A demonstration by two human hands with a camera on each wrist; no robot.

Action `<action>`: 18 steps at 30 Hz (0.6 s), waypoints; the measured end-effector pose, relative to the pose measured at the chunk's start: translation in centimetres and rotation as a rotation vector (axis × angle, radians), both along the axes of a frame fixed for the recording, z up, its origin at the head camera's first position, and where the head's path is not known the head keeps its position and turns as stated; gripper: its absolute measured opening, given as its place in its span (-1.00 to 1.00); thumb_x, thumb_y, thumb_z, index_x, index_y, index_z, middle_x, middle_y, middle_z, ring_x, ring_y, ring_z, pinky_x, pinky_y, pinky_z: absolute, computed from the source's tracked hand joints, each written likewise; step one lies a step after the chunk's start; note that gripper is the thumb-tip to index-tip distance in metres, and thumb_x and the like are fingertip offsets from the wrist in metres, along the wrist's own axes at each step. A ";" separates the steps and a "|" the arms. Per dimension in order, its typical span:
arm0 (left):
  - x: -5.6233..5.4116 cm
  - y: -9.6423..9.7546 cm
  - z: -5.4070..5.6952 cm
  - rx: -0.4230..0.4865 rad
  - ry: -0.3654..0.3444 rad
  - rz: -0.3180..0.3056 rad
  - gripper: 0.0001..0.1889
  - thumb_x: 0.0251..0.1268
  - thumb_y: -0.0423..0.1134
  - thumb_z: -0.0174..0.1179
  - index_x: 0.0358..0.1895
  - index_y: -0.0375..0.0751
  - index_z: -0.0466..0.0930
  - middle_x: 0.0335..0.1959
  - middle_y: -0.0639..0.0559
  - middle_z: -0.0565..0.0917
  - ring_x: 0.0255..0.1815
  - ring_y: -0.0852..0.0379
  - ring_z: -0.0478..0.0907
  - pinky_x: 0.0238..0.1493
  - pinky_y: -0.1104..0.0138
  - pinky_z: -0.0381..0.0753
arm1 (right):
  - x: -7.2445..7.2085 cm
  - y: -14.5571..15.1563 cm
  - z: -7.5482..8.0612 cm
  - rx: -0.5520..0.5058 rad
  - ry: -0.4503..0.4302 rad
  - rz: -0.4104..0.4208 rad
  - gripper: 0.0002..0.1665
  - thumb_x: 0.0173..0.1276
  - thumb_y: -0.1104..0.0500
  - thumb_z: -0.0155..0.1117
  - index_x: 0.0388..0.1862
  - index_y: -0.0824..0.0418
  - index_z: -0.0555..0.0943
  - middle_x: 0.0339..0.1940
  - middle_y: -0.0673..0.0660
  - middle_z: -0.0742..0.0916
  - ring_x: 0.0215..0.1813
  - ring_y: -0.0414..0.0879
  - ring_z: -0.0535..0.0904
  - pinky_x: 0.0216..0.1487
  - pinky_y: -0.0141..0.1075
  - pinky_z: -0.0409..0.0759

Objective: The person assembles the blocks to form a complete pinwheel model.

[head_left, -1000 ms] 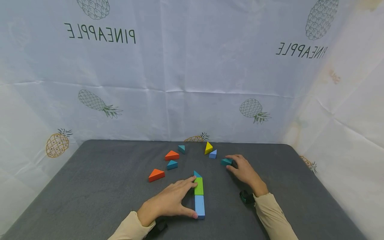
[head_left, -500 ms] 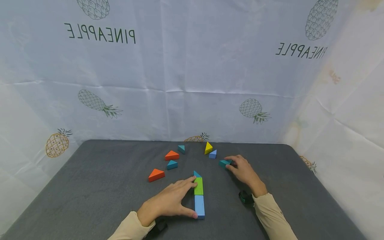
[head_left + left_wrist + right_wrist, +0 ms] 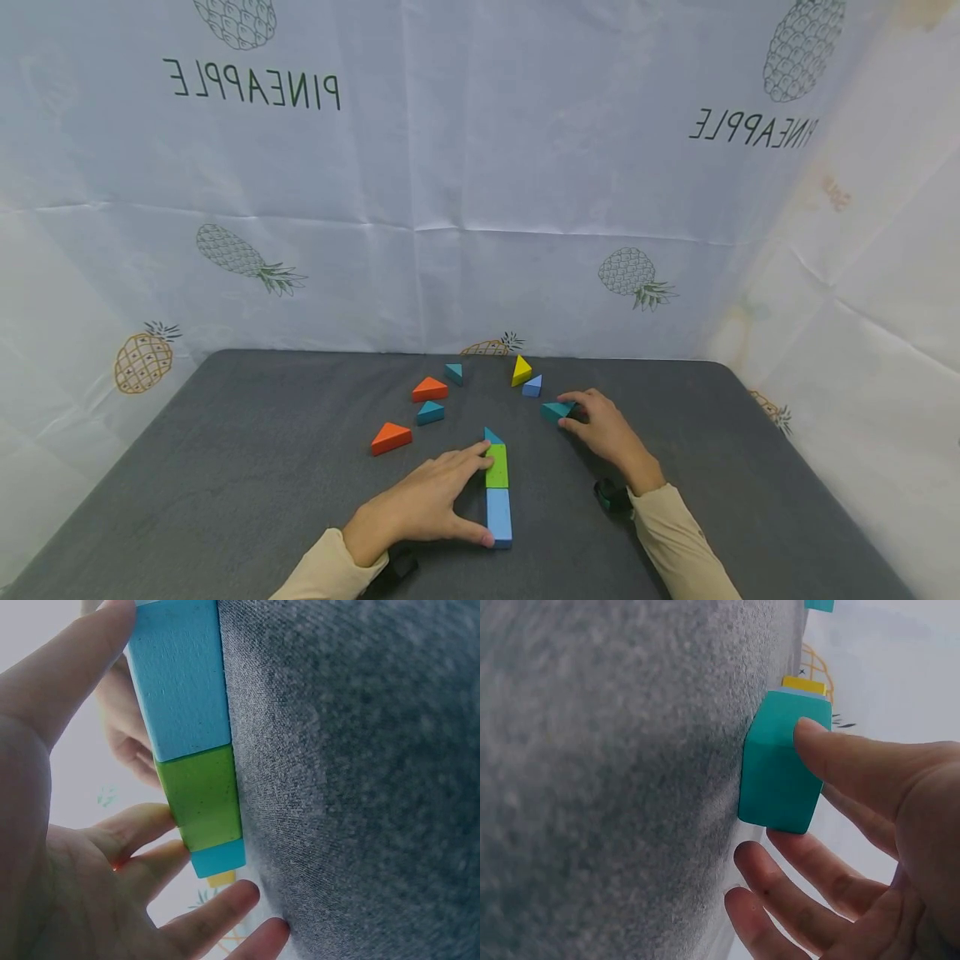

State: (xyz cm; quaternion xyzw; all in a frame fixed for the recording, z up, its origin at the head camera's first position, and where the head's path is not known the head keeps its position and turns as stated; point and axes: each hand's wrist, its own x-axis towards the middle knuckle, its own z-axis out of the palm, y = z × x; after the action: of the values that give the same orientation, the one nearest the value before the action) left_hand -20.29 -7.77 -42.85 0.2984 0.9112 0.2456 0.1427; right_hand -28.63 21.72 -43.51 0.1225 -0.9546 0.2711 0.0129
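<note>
Soft light washes the pineapple-print cloth (image 3: 495,167), faint shadow under the right hand (image 3: 606,429); and in the wrist views, cloth glaring pale, grey tabletop (image 3: 607,825) partly blurred!

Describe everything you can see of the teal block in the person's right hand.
The teal block is plain and smooth-looking, with crisp edges and a triangular face upward. The right hand pinches it between thumb and a finger. It is on or just above the grey tabletop, right of and farther than the green block. Its material is unclear.
</note>
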 end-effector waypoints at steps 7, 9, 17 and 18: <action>0.0 0.0 0.0 -0.001 0.001 -0.003 -0.02 -0.01 0.41 0.35 0.48 0.05 0.26 0.61 0.12 0.11 0.54 -0.04 0.20 0.41 -0.16 0.28 | 0.0 -0.3 -0.2 -0.014 0.013 -0.001 -0.57 0.31 0.22 0.39 0.17 0.23 0.63 0.02 0.28 0.65 -0.03 0.08 0.60 -0.01 0.04 0.60; 0.0 0.1 0.0 -0.002 -0.001 -0.002 -0.02 -0.01 0.41 0.34 0.48 0.05 0.26 0.61 0.12 0.11 0.55 -0.04 0.19 0.42 -0.16 0.28 | 0.1 -0.5 -0.2 -0.019 0.016 0.004 -0.58 0.31 0.22 0.39 0.15 0.23 0.64 0.00 0.26 0.65 -0.06 0.04 0.59 -0.02 0.01 0.60; 0.0 0.1 0.1 -0.005 -0.008 0.001 -0.02 -0.01 0.41 0.34 0.48 0.06 0.26 0.61 0.13 0.11 0.54 -0.03 0.20 0.41 -0.16 0.29 | 0.4 -1.4 0.0 -0.020 0.025 0.031 -0.60 0.28 0.20 0.42 0.11 0.21 0.67 -0.04 0.22 0.66 -0.08 0.02 0.58 -0.03 -0.01 0.60; 0.0 0.1 0.1 -0.005 -0.006 0.000 -0.02 -0.01 0.41 0.34 0.48 0.06 0.26 0.61 0.13 0.11 0.54 -0.03 0.20 0.41 -0.16 0.29 | 0.4 -1.5 0.0 -0.020 0.026 0.032 -0.60 0.28 0.20 0.42 0.11 0.21 0.67 -0.04 0.21 0.66 -0.07 0.02 0.59 -0.02 0.00 0.61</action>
State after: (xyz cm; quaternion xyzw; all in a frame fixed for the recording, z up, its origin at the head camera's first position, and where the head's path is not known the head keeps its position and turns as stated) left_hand -20.34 -7.72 -42.78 0.2973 0.9114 0.2443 0.1462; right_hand -28.23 20.17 -43.54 0.1409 -0.9496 0.2791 0.0222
